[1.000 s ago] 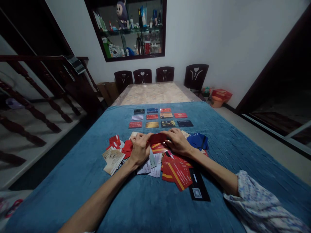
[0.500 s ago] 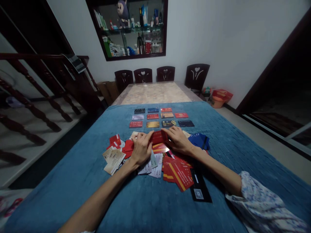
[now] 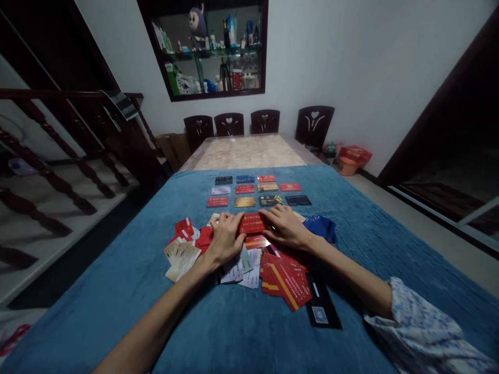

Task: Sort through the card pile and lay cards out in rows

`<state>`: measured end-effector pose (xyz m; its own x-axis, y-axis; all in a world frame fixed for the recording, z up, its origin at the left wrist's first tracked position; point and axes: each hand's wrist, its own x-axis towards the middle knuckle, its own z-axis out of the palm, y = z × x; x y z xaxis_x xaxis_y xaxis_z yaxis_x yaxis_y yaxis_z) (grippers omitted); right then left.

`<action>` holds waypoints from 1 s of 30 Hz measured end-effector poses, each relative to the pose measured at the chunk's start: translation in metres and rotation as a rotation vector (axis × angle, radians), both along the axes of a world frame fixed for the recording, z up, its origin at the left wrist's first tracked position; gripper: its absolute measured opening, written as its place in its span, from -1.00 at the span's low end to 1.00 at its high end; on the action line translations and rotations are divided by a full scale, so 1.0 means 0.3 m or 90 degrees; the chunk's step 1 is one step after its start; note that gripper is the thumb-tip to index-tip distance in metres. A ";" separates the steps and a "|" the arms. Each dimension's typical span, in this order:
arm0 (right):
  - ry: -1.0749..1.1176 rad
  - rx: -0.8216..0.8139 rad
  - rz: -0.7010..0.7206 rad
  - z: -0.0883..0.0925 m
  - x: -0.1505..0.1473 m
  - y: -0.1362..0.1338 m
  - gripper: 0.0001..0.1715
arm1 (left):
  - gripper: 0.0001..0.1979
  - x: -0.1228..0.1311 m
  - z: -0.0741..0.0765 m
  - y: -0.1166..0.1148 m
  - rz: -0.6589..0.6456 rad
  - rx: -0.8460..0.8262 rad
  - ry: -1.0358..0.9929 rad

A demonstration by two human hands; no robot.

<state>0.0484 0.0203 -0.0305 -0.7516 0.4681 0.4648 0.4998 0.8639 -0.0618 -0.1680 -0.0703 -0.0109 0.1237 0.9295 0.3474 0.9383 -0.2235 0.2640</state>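
Between my two hands is a red card (image 3: 253,224) with pale print, tilted so its face shows; whether it is one card or a small stack I cannot tell. My left hand (image 3: 226,236) grips its left end and my right hand (image 3: 284,224) its right end. Beneath and around them lies a loose heap: red cards with a yellow stripe (image 3: 287,280), beige cards (image 3: 182,258), white cards (image 3: 251,272), blue cards (image 3: 320,227) and a black card with a square code (image 3: 322,306). Part of the heap is hidden under my hands.
Beyond my hands, rows of cards or small stacks are laid out, among them a gold card (image 3: 245,201) and a black VIP card (image 3: 270,200). A blue cloth (image 3: 128,270) covers the near table. Chairs (image 3: 265,121) stand at the far end.
The red card has tipped so its printed face shows more clearly and looks brighter. Both hands keep hold of its ends. The camera view has shifted slightly.
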 end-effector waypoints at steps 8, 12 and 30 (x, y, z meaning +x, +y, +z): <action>-0.037 0.010 -0.004 0.037 0.012 0.014 -0.42 | -0.51 -0.014 0.016 0.030 -0.029 -0.017 0.051; -0.071 0.012 0.003 0.056 0.003 0.034 -0.43 | -0.52 -0.025 0.036 0.055 -0.041 -0.043 0.066; -0.170 -0.018 0.009 0.123 -0.093 0.206 -0.54 | -0.57 -0.101 0.067 0.221 -0.059 -0.068 0.102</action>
